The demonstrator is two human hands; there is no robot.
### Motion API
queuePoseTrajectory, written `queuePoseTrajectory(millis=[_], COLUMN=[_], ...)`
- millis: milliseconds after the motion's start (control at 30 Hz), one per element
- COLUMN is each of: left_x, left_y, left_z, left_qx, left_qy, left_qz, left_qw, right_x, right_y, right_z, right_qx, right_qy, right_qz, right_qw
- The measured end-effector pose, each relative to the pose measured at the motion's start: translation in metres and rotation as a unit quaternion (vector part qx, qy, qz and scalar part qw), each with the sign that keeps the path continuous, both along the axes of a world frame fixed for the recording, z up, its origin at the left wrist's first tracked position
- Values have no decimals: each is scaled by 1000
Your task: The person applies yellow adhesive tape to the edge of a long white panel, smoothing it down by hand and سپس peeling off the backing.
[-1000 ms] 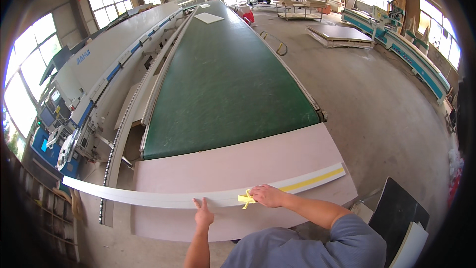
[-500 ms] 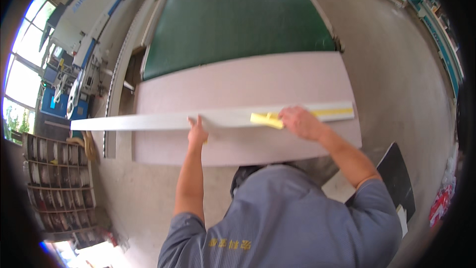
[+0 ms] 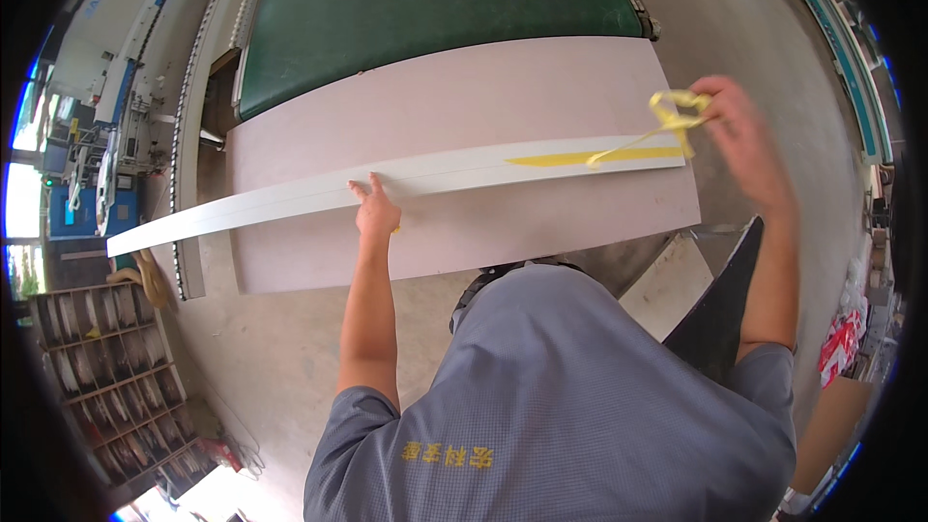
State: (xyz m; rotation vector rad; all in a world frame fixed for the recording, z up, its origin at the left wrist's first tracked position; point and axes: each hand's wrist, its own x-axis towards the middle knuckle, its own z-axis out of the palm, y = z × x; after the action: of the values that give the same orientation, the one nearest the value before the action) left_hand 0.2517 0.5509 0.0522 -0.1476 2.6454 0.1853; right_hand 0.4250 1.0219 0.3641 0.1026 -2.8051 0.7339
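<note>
A long narrow white strip of board [image 3: 435, 168] lies across a pale pinkish panel [image 3: 580, 68], its left end jutting past the panel's edge. My left hand [image 3: 378, 213] rests on the strip's near edge. Thumb and forefinger are stretched over the strip; the other fingers are curled, and a small yellow bit peeks out beside them, too hidden to name. Past the strip's right end, my right hand [image 3: 737, 130], blurred, grips a looped yellow tape-like band [image 3: 667, 114]. One tail of the band hangs over a yellow stripe [image 3: 551, 159] on the strip's right part.
Beyond the panel is a green conveyor belt [image 3: 435, 0]. A machine [image 3: 126, 87] stands at the left, with a rack of edging rolls [image 3: 106, 367] nearer me. Low on the right leans a dark board [image 3: 715, 309], beside a pale board [image 3: 667, 280].
My right hand has swung right and away from me, off the strip, with the yellow band now loosely looped. My left hand stays on the strip. The view has shifted.
</note>
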Motion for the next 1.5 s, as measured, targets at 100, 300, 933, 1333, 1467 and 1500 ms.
queuePoseTrajectory(millis=[100, 300, 933, 1333, 1467, 1500], left_x=[1, 70, 88, 64, 61, 63], left_y=[-5, 104, 60, 124, 109, 104], left_z=[-13, 59, -67, -83, -90, -91], left_qx=[146, 793, 500, 508, 463, 442], left_qy=[28, -218, -189, -114, -121, -106], left_qz=[3, 178, 327, 344, 331, 314], left_qw=[989, 540, 779, 781, 814, 833], right_x=[0, -21, -145, -146, -148, -148], right_y=[-10, -113, -115, -132, -141, -143], right_z=[25, -118, -381, -387, -385, -383], right_qx=[22, -121, -16, 17, 4, 3], right_qy=[71, -41, -302, -323, -308, -303], right_qz=[-85, 14, -12, -39, -53, -57], right_qw=[994, 992, 953, 945, 950, 951])
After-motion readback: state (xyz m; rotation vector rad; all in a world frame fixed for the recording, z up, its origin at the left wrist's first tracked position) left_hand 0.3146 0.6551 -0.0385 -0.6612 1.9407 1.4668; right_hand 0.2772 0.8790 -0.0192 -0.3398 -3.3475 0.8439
